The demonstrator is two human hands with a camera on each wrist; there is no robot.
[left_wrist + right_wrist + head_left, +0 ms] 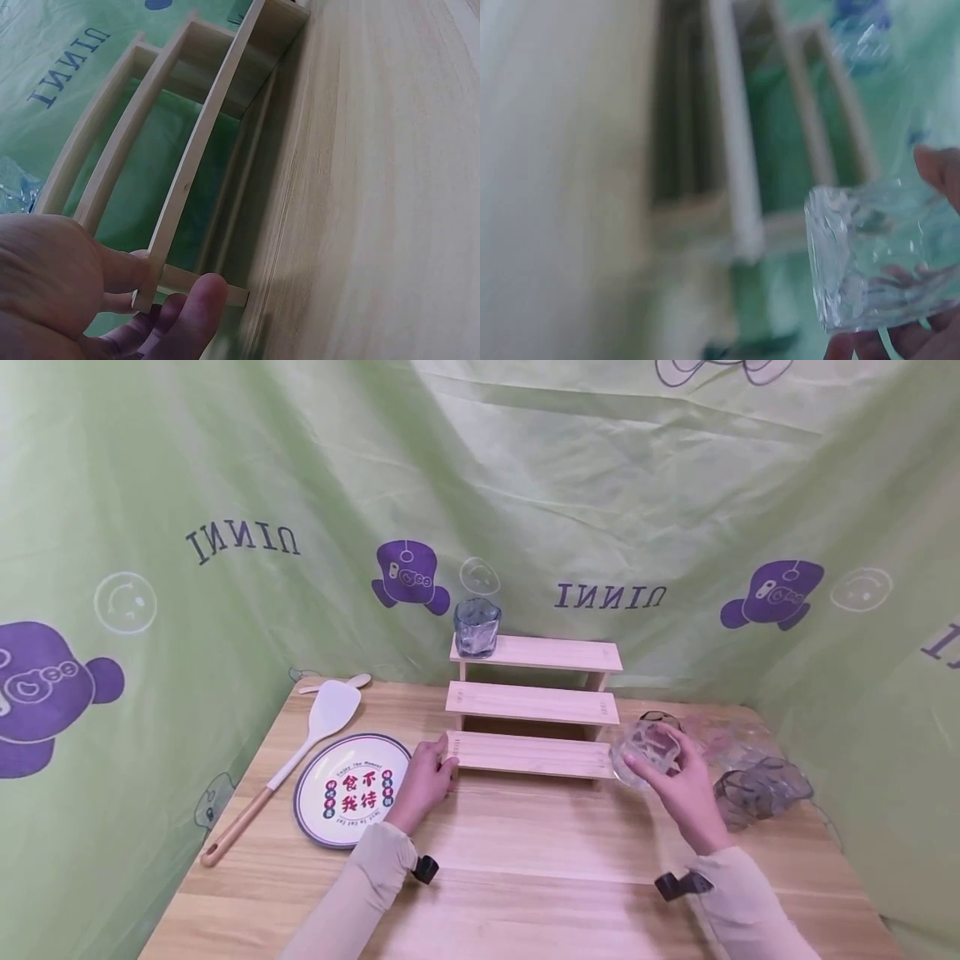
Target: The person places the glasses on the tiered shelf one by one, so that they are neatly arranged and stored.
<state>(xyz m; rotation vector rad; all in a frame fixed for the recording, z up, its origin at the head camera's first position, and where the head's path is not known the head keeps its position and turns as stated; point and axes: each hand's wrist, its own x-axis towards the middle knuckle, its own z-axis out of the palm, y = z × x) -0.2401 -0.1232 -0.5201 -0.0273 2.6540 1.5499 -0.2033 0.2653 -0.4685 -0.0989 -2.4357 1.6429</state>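
A three-step wooden rack stands at the back of the table. My left hand grips the left end of its lowest step, thumb and fingers around the board in the left wrist view. In my right hand is a clear glass cup, held between thumb and fingers beside the right end of that step. The right wrist view shows the clear glass tilted, its thick base toward the blurred rack. A bluish-grey glass cup stands on the left end of the top step.
Left of the rack lie a round plate with printed characters and a white spatula with a wooden handle. Behind it is a small wooden utensil. Dark, see-through glassware or wrapping lies at the right. A green curtain hangs behind.
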